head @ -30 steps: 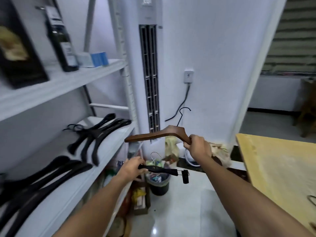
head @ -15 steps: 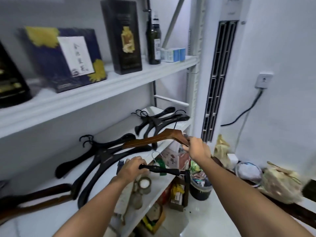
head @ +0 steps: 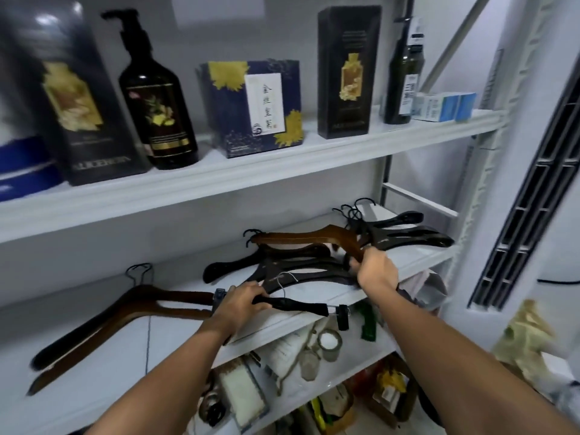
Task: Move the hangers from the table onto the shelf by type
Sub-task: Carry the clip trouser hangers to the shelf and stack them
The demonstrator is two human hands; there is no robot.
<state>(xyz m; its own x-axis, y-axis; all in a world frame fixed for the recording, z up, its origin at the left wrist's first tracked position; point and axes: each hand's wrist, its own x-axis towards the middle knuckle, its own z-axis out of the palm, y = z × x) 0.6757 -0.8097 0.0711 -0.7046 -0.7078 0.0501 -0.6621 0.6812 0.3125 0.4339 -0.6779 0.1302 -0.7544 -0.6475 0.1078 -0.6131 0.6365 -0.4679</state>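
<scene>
Since the earlier frame the view has swung left onto the white metal shelf [head: 125, 356], and both hands have come in close over its middle level. The right hand [head: 376, 271] is curled round one arm of a brown wooden coat hanger [head: 314, 238]. It holds the hanger in the air above a heap of black plastic coat hangers [head: 282, 268] lying mid-shelf. The left hand [head: 241, 301] grips a black clip-bar trouser hanger [head: 301, 306] by its bar, near the shelf's front edge, with one clip hanging past the lip. I cannot tell whether the bar touches the shelf.

Sorting is well under way. Two brown wooden hangers [head: 125, 304] lie together at the left end, and a second bunch of black slotted hangers [head: 408, 238] lies at the right end. The worktop is out of view, so what is left there cannot be judged.

The step in hand is the set-down of this carried pair. The brown hanger probably belongs with the two brown ones at the left, which means moving it across and over the left arm. It may be easier to put the clip hanger down first. No other clip hanger shows on the shelf, so it likely needs a bare patch of its own, clear of the black heap's hooks.
</scene>
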